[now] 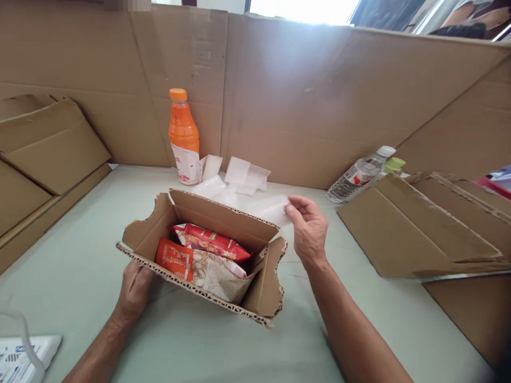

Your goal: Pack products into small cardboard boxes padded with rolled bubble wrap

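Note:
An open cardboard box [263, 292] stands on the pale green table [207, 351] in front of me. Inside it lie a red snack packet [213, 240] and an orange-and-white snack packet [199, 266]. My left hand [136, 290] grips the box's near left wall, fingers curled under the edge. My right hand [307, 226] is just right of the box's far corner and pinches a white foam pouch [271, 209] between thumb and fingers. More white foam pouches [235, 178] lie behind the box.
An orange drink bottle [183, 138] stands at the back by the cardboard wall [303, 96]. A clear water bottle [359, 174] lies at right beside flattened cardboard [419, 229]. Folded cardboard [48, 149] leans at left. A white pack [19, 359] sits at bottom left.

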Available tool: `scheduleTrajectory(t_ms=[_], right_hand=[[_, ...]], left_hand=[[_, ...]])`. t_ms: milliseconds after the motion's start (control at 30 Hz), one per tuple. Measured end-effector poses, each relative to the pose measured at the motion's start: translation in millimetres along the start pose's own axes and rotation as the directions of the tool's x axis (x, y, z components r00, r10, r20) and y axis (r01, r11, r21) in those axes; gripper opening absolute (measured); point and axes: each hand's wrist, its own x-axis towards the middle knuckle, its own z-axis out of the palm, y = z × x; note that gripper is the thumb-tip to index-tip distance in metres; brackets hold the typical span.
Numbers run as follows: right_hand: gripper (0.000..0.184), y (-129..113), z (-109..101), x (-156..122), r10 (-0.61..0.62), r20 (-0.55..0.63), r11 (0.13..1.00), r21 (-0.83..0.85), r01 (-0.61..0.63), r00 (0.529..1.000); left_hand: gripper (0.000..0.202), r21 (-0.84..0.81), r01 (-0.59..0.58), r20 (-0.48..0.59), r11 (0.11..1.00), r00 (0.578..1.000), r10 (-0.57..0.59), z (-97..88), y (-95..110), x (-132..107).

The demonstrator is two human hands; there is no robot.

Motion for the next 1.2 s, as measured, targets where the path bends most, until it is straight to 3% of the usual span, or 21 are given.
scheduleTrajectory(t_ms=[67, 167, 300, 533, 633, 767, 800, 900, 933, 967, 1067, 1133, 1200], right_hand=[[0.031, 11, -20, -20, 0.091, 0.017, 0.995, -0.039, -0.09, 0.996], [0.035, 27, -47, -55, 0.204, 0.019, 0.975, -0.095, -0.201, 0.979], [0.039, 35, -65, -86, 0.298, 0.074, 0.95, -0.118, -0.289, 0.952], [0.028, 6, -79, -72, 0.279, 0.265, 0.909, -0.384, -0.165, 0.923], [0.024, -7, -97, -68, 0.337, 0.376, 0.865, -0.486, -0.126, 0.863], [0.025, -17, -129, -66, 0.357, 0.405, 0.849, -0.517, -0.112, 0.842], [0.028, -18, -136, -65, 0.376, 0.443, 0.851, -0.513, -0.114, 0.814], [0.035, -22, -146, -65, 0.46, 0.599, 0.848, -0.514, -0.126, 0.655], [0.037, -21, -144, -66, 0.473, 0.606, 0.841, -0.527, -0.122, 0.64], [0.038, -20, -139, -68, 0.471, 0.584, 0.832, -0.543, -0.113, 0.661], [0.044, -13, -114, -79, 0.367, 0.492, 0.835, -0.547, -0.048, 0.789], [0.047, -9, -96, -87, 0.271, 0.507, 0.867, -0.498, 0.022, 0.818], [0.051, -7, -84, -93, 0.204, 0.542, 0.89, -0.45, 0.076, 0.815]], left_hand=[[0.062, -0.051, -0.002, -0.005, 0.999, 1.0, 0.002, 2.1, 11, 2], [0.069, -0.095, 0.028, 0.078, 0.995, 0.997, -0.02, 5.2, 20, 4], [0.071, -0.106, 0.06, 0.132, 0.993, 0.99, -0.045, 8.4, 21, 2], [0.067, -0.112, 0.054, 0.143, 0.992, 0.989, -0.038, 9.3, 27, 3], [0.063, -0.099, 0.05, 0.139, 0.994, 0.99, -0.036, 9.8, 30, 3], [0.059, -0.085, 0.051, 0.125, 0.995, 0.991, -0.04, 12.0, 32, 2], [0.058, -0.077, 0.049, 0.122, 0.996, 0.992, -0.04, 12.7, 33, 2], [0.056, -0.053, 0.037, 0.121, 0.998, 0.992, -0.03, 15.2, 35, 1], [0.055, -0.046, 0.032, 0.121, 0.998, 0.992, -0.026, 16.0, 36, 1], [0.054, -0.04, 0.028, 0.123, 0.999, 0.992, -0.023, 16.9, 37, 0], [0.052, 0.001, 0.01, 0.119, 1.0, 0.993, -0.01, 19.4, 40, -3], [0.049, 0.08, 0.001, 0.101, 0.997, 0.995, -0.009, 20.3, 41, -5], [0.048, 0.173, -0.008, 0.079, 0.985, 0.997, -0.005, 20.5, 42, -6]])
